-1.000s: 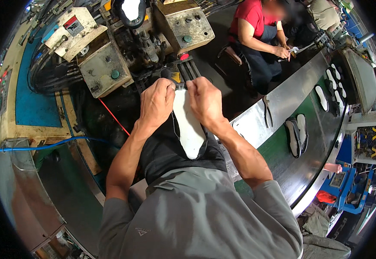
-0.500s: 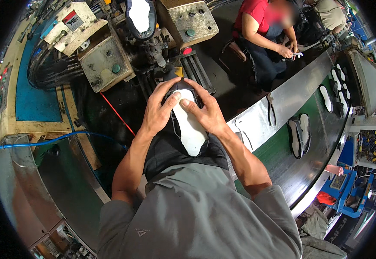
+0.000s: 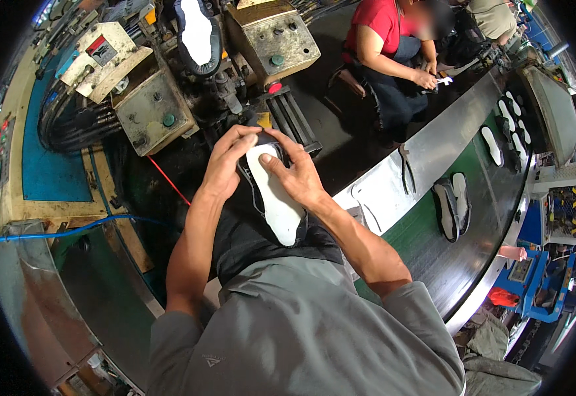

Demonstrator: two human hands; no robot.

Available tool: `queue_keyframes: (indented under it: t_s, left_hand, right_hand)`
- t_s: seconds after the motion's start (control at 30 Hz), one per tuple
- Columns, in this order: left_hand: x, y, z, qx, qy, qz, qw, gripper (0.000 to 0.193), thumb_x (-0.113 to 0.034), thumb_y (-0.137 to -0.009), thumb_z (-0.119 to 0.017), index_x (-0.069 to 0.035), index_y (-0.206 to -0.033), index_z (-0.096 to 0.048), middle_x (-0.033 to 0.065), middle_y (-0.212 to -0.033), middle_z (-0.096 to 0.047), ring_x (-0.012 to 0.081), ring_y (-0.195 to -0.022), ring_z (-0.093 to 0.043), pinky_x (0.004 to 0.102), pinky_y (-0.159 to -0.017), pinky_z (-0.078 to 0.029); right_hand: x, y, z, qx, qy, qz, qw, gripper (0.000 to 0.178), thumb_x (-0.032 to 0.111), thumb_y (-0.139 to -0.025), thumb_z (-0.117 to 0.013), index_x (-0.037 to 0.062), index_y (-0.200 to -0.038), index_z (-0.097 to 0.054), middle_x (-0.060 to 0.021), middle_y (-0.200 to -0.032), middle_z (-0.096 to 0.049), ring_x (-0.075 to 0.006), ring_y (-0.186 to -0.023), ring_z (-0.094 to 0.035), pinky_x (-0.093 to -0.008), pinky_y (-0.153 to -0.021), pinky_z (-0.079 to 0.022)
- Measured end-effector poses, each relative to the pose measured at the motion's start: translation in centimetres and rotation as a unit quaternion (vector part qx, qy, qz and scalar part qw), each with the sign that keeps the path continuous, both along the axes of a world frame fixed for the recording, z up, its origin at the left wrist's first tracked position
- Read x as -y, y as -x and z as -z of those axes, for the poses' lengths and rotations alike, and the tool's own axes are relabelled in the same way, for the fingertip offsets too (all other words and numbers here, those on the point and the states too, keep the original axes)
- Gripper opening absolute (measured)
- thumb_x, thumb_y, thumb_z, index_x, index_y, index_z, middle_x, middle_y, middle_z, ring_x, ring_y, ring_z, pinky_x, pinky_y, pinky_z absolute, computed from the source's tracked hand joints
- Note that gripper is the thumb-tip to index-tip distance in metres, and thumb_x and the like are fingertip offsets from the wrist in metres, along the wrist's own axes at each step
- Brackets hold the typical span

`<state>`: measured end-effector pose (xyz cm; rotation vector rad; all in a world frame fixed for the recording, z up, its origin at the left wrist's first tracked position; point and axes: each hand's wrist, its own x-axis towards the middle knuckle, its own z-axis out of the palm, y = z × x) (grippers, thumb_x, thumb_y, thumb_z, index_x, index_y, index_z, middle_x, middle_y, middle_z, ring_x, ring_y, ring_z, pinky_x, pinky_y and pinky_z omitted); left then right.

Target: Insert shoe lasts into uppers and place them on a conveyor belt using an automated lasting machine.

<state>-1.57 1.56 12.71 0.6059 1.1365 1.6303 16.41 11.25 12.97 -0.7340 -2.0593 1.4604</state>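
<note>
A dark shoe upper (image 3: 303,232) lies bottom side up over my lap, toe pointing away from me, with a white insole board (image 3: 277,198) covering its underside. My left hand (image 3: 225,165) curls round the toe's left side, its thumb at the edge of the board. Wrapped round the right side of the toe is my right hand (image 3: 296,175), the thumb pressing on the white board. The fingertips of both hands meet at the toe, which they partly hide.
Ahead stands a machine with grimy control boxes (image 3: 152,109) and another dark upper with a white board (image 3: 197,33). A conveyor (image 3: 407,247) on the right carries a pair of uppers (image 3: 452,208), white insoles (image 3: 492,146) and pincers (image 3: 407,168). A co-worker in red (image 3: 377,39) sits beyond.
My left thumb has shifted from the middle of the white board outward to its left edge. My right thumb stays on the board. The whole view has moved slightly.
</note>
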Motion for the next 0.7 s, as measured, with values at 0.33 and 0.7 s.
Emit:
queue_keyframes:
  t_s: [0.33,0.7]
  left_hand:
    - [0.9,-2.7,3.0,-0.101,0.053,-0.008,0.993,0.066,-0.010,-0.103,-0.074,0.000,-0.161,-0.045,0.0146,-0.151,-0.058,0.0211,-0.140,-0.053,0.0362,-0.122,-0.041]
    - [4.9,-6.7,4.9,0.158,0.097,0.015,0.983,0.066,0.006,-0.099,-0.058,0.000,-0.163,-0.042,0.0163,-0.152,-0.060,0.0288,-0.143,-0.057,0.0450,-0.123,-0.044]
  right_hand:
    - [2.1,-8.4,4.3,0.088,0.247,-0.038,0.964,0.079,0.033,-0.102,-0.076,-0.0101,-0.161,-0.046,-0.0300,-0.151,-0.063,-0.0323,-0.142,-0.061,-0.0397,-0.120,-0.045]
    - [7.6,-7.9,-0.5,0.300,-0.308,-0.134,0.893,0.100,0.031,-0.086,-0.089,0.0191,-0.171,-0.037,-0.0281,-0.179,-0.012,-0.0635,-0.146,-0.036,-0.0617,-0.118,-0.048]
